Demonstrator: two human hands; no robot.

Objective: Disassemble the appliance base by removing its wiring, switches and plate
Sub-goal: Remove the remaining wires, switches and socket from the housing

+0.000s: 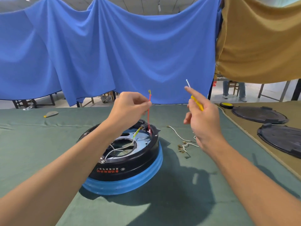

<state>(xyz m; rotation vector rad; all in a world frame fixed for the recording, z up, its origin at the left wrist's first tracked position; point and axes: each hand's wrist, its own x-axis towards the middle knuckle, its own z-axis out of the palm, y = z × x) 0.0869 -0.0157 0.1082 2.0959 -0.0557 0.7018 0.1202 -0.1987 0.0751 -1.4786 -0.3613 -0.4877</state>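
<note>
A bench draped in green cloth carries the appliance base, black on a blue ring, near the centre with its open side up and white wires looping inside. The left grip pinches a red wire that rises upright from the base's far rim. The right grip holds a yellow-handled screwdriver, tip pointing up, forefinger stretched out. Loose white wires lie just right of the base. Further right, an olive cloth bears two black round covers. Behind hang a blue curtain and a mustard curtain; chair legs show beneath.
</note>
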